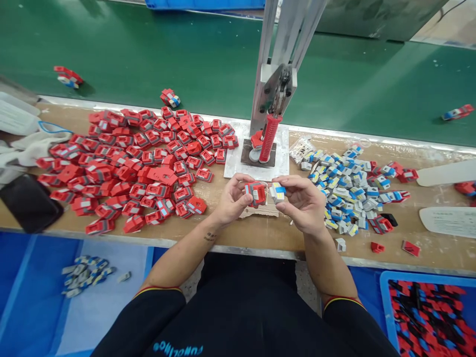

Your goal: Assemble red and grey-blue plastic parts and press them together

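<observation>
Head view shows the left hand (232,198) with its fingers closed around a red part (256,193), thumb on the near side, holding it above the near edge of the bench (267,238). Just right of it, the right hand (303,203) pinches a grey piece (277,192) with blue and yellow marks between thumb and fingertips; the two parts sit just beside each other, and whether they touch cannot be told. Both hands hover near the middle of the bench, forearms reaching in from black sleeves at the near edge. Just beyond the hands stands a small press (273,94) with a red handle (268,138), mounted on a white plate (232,166). Left of the hands spreads a large heap of red parts (137,163); right of them lies a smaller heap of grey pieces (345,186), with a few red ones mixed in at its right and near edges. A dark pouch (29,201) lies at the near left end of the bench, with white cloth (26,148) beyond it. Beyond the bench runs a green belt (167,54) carrying a few scattered assembled parts. Below the bench, a blue tray (427,312) at near right holds red, black and blue parts, and some grey pieces lie on blue sheeting (33,297) at near left.
</observation>
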Tool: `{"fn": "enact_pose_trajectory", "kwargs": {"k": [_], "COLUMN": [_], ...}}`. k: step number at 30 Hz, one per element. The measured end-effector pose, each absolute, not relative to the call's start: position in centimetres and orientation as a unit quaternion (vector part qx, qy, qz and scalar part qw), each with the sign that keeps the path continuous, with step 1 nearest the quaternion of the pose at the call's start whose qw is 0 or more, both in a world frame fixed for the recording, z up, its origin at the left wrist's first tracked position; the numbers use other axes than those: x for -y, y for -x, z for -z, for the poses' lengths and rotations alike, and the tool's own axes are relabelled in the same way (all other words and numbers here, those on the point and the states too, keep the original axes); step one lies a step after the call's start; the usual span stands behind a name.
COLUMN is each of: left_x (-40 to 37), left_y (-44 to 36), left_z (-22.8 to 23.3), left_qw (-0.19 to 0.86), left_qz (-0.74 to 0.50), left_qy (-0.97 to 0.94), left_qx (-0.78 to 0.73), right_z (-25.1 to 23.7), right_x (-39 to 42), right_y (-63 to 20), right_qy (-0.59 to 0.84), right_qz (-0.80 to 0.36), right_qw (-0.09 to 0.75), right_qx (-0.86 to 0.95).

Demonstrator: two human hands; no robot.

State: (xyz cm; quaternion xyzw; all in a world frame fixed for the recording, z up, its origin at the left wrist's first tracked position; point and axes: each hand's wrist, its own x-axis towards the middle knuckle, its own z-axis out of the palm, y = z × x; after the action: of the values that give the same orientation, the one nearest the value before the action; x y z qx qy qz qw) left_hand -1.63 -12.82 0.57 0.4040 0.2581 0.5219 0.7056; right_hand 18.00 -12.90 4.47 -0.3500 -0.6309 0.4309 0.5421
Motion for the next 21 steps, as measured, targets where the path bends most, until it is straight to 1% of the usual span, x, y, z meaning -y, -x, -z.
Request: {"fn": "enact_pose_trajectory", "kwargs": {"k": [4,7,9,12,16,21], "left_x": [12.86,13.06,13.2,13.34,13.51,13.62], "left_y": [1.7,1.7,1.62,1.44,1.28,1.14], "left_z": [-0.2,-0.2,-0.24,-0.26,-0.15,0.13], "left_qw": [0.608,0.538,0.511,0.505,0.525,0.534], "left_qz": [-0.587,-0.605,-0.613,-0.611,-0.603,-0.594], "left_qy": [-0.455,-0.494,-0.512,-0.528,-0.529,-0.525], "left_qx": [-0.282,-0.317,-0.318,-0.304,-0.284,-0.294], "right_z": [-4.64,-4.73,-4.81,-4.98,-5.22,-5.21], "right_x": [12.72,12.78,12.91,13.13,13.35,13.52], "right_y": [-18.01,-17.94,-17.81,-17.55,-17.34,-17.42], "right_qy": [0.381,0.432,0.459,0.47,0.471,0.489], "right_qz": [-0.377,-0.355,-0.346,-0.323,-0.276,-0.218], "right_qw": [0.548,0.528,0.513,0.5,0.48,0.448], "right_qx": [0.642,0.64,0.638,0.651,0.687,0.716]}}
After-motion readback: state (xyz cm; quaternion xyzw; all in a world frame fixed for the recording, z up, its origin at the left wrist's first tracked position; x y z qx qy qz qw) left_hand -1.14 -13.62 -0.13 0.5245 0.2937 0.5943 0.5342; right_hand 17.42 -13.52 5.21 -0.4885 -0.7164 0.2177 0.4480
